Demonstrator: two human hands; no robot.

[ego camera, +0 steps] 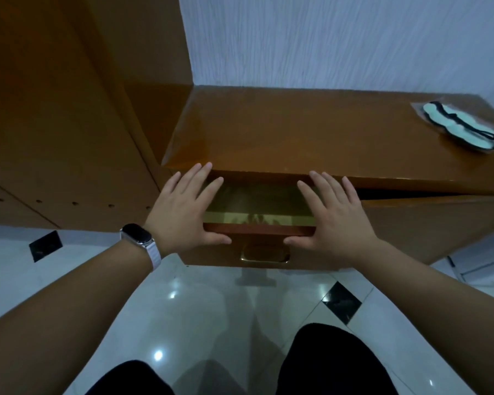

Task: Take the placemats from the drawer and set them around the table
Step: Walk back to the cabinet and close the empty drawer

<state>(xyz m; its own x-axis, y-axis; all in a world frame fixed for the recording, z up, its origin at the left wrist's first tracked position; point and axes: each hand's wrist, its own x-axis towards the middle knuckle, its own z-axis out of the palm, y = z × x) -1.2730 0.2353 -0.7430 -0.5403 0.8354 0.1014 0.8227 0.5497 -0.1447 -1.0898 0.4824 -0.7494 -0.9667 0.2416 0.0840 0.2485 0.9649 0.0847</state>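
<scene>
A brown wooden drawer (258, 249) with a brass handle (264, 256) is pulled partly out of a low cabinet. Inside lies a shiny gold placemat (257, 203), flat, its far part hidden under the cabinet top. My left hand (183, 209) rests on the left end of the drawer with fingers spread over the mat and the thumb on the drawer's front edge. My right hand (334, 212) mirrors it at the right end, fingers spread, thumb on the front edge. Neither hand has lifted anything.
The cabinet top (311, 132) carries a clear packet with a pale green and black item (462, 124) at its far right. A tall wooden wardrobe (69, 109) stands to the left. Below is a glossy white tiled floor (211, 323) with black diamond insets; my knees show at the bottom.
</scene>
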